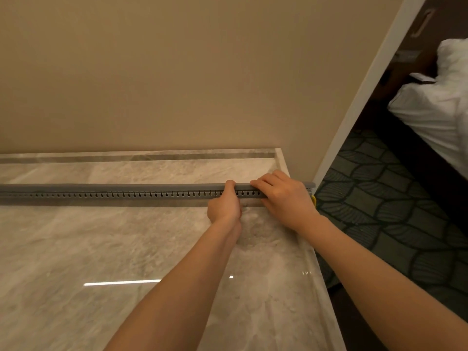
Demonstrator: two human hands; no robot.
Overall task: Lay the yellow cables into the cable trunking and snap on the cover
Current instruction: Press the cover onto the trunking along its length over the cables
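Left hand [224,205] grips the cable trunking [126,195] near its right end: thumb hooked over the top, remaining fingers curled under the palm against the slotted front face. Right hand [285,198] just beside it, closer to the end; fingers [263,183] bent over the upper edge, palm lying against the front, so it too clasps the channel. Both thumbs and fingertips bear on the cover [152,185], a plain grey strip running along the top of the trunking; whether it is fully seated cannot be told. Below the strip, a row of teardrop slots runs along the side wall. Trunking lies lengthwise across the marble counter [101,249], from the left frame edge to the counter's right edge. A bit of yellow cable [313,199] shows at the right end, just past the right hand; the rest is hidden inside. Beige wall [177,72] behind the counter. To the right: white door frame [367,79], dark patterned carpet [379,198], white bedding [438,102].
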